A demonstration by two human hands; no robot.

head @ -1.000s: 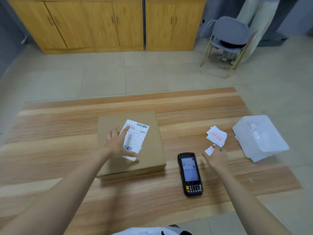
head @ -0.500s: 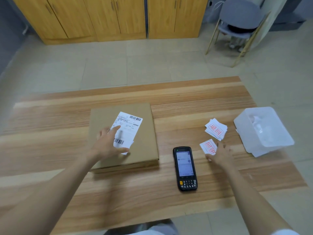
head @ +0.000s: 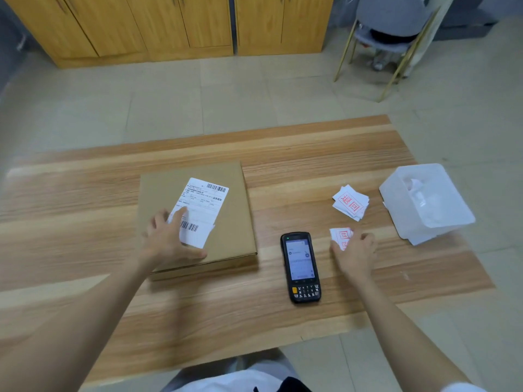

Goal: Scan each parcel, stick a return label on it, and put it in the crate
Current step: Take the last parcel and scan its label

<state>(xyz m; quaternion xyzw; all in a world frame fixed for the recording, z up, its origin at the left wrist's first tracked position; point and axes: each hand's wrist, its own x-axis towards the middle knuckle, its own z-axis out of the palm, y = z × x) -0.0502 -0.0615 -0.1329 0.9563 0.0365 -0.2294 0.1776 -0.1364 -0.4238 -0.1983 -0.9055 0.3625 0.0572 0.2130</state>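
On the worktop (head: 297,168), left of centre, lies the parcel (head: 235,222), a flat brown carton. A white waybill (head: 203,206) with two barcodes sits aslant on its top. The left hand (head: 167,241) rests flat on the parcel's near left part. Its fingers are straight and spread wide, the fingertips lie on the waybill's lower left corner, and the thumb stretches along the near edge.

Right of the parcel and apart from it, the scanner (head: 300,267) lies face up, with its screen lit and its keypad toward the person. Just right of the scanner, the right hand (head: 355,253) is over a single label (head: 341,236) with red print. Its fingers are bent down onto the label's near part; whether they pinch it or only touch it cannot be told.

Beyond that hand lies a small stack (head: 351,203) of like labels, fanned out. Further right, at the worktop's right edge, stands the crate (head: 402,213), a translucent white tub whose pale contents are too blurred to tell. Past the worktop are a tiled floor (head: 226,94), wooden cabinets (head: 169,24) and a grey chair (head: 390,12).
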